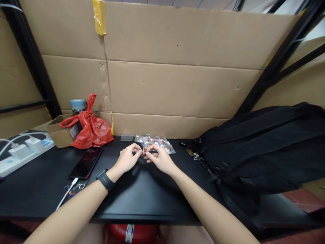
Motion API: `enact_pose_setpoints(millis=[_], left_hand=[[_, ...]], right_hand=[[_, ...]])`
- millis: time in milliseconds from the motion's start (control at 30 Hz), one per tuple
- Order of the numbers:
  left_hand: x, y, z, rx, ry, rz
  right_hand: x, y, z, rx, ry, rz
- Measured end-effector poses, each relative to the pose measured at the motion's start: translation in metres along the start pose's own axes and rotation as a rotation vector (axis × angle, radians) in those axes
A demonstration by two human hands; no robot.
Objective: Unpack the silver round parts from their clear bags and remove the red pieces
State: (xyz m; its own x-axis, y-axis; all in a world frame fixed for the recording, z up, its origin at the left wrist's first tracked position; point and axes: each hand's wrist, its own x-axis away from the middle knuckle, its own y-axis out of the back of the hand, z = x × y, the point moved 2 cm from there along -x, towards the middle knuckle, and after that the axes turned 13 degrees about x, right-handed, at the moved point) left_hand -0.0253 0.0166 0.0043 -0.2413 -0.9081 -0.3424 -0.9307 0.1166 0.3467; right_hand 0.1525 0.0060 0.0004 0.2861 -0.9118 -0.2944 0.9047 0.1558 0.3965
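My left hand point(129, 158) and my right hand point(160, 159) meet above the black table, fingertips pinched close together. Between them is a small clear plastic packet point(144, 151), gripped from both sides; its contents are too small to make out. Red spots show at the fingertips, and I cannot tell if they are nails or part of the packet. Just behind my hands lies a pile of small clear packets point(166, 144) with red bits inside. A flat clear plastic piece point(127, 137) rests to the left of the pile.
On the left are a red plastic bag point(92, 130), a cardboard box point(59, 132), a blue-lidded container point(78, 104), a charging phone point(86, 163) and a power strip point(22, 156). A black backpack point(269, 145) with keys point(197, 157) fills the right. Cardboard point(162, 88) walls the back.
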Motion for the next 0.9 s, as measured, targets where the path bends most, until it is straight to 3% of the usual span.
enact_pose_setpoints(millis=[233, 367, 467, 567, 700, 767, 900], left_hand=[[-0.004, -0.003, 0.011, 0.146, 0.075, 0.006], [-0.004, -0.003, 0.009, 0.268, 0.088, 0.048], [-0.002, -0.003, 0.006, 0.236, 0.067, 0.081], [-0.006, 0.000, 0.008, 0.108, 0.029, 0.090], [-0.021, 0.022, 0.030, -0.394, 0.101, -0.109], [-0.029, 0.033, 0.045, -0.611, 0.131, -0.096], [-0.036, 0.048, 0.063, -0.745, 0.168, 0.015]], right_hand=[[-0.001, 0.000, -0.006, -0.042, -0.026, 0.020], [-0.001, 0.001, -0.004, 0.014, -0.002, 0.035], [-0.001, 0.002, -0.002, 0.071, -0.003, 0.029], [-0.001, 0.001, -0.001, 0.132, 0.017, 0.025], [-0.002, 0.004, -0.004, 0.245, 0.046, -0.019], [-0.002, 0.007, -0.006, 0.276, 0.049, -0.033], [-0.003, 0.011, -0.009, 0.292, 0.057, -0.006]])
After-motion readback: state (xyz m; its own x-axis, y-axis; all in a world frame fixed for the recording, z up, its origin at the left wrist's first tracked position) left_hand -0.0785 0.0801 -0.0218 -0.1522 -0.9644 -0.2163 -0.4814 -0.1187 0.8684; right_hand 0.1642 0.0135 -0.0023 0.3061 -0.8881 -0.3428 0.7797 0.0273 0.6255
